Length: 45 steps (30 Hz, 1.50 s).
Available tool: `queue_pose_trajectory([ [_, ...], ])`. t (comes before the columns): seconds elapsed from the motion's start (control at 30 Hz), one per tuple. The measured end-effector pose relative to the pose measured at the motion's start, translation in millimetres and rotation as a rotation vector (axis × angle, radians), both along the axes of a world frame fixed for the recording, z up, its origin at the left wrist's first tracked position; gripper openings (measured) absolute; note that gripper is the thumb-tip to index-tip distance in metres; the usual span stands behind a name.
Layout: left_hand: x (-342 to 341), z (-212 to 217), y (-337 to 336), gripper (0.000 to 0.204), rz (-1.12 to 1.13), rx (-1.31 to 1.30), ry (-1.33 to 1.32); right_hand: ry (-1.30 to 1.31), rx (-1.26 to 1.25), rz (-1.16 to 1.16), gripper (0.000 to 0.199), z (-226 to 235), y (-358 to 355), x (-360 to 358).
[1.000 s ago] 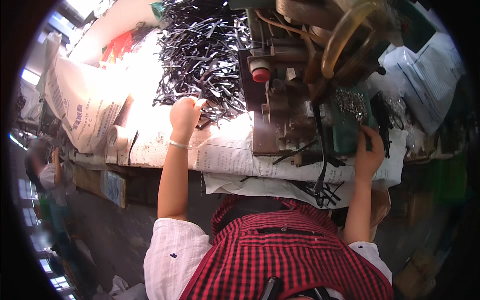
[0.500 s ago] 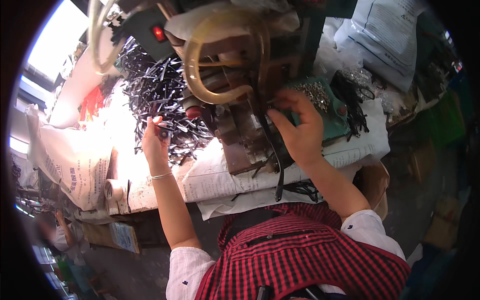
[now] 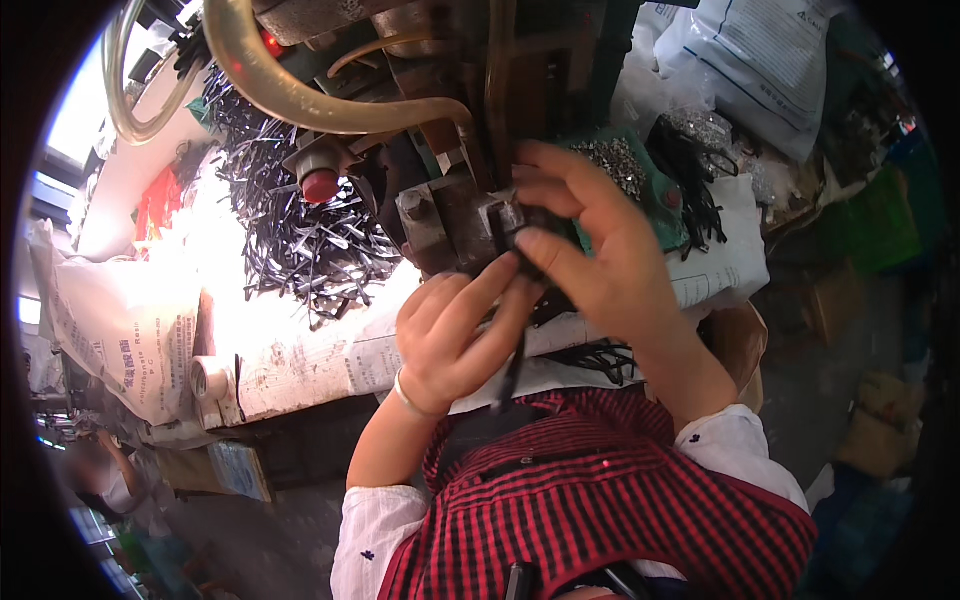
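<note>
My left hand and my right hand meet in front of a small metal press machine. Together they hold a thin black strip whose lower end hangs down between them. The fingertips of my right hand pinch its top at the machine's metal block. A big heap of black strips lies on the paper-covered bench to the left of my left hand.
A red button and a curved yellowish hose sit on the machine. A green tray of small silver parts and more black strips lie to the right. White sacks stand at the left and the far right.
My left hand left the heap of strips and came right to the machine. My right hand moved down to meet it. The view has closed in on the machine.
</note>
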<state>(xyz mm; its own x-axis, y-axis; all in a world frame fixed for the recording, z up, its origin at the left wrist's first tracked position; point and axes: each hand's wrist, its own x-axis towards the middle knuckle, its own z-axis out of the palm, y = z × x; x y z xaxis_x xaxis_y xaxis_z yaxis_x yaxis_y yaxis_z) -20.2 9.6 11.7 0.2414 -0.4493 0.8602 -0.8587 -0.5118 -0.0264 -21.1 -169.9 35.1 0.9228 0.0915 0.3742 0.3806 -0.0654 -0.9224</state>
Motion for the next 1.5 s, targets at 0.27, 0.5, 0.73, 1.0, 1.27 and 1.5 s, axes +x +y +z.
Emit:
queue_pose_trajectory([
  [0.27, 25, -21, -19, 0.023, -0.076, -0.046, -0.098, 0.024, -0.274, -0.651, 0.03, -101, -106, 33],
  [0.5, 13, -13, -17, 0.024, -0.039, -0.059, 0.012, -0.011, -0.806, -0.628, 0.014, -106, -87, 28],
  [0.73, -42, -23, 4, 0.035, -0.022, -0.143, 0.33, -0.059, -0.969, -0.709, 0.006, -108, -77, 29],
  [1.0, 3, 7, 137, 0.015, 0.856, -0.344, 0.414, -0.134, -0.631, -0.574, 0.02, -104, -92, 24],
  [1.27, 36, -73, 184, 0.016, 1.126, -0.079, 0.695, 0.129, -0.425, -0.567, 0.017, -99, -73, 23],
  [1.5, 87, -74, 340, 0.017, 1.358, 0.036, 0.317, 0.053, -0.496, -0.693, 0.02, -118, -117, -7],
])
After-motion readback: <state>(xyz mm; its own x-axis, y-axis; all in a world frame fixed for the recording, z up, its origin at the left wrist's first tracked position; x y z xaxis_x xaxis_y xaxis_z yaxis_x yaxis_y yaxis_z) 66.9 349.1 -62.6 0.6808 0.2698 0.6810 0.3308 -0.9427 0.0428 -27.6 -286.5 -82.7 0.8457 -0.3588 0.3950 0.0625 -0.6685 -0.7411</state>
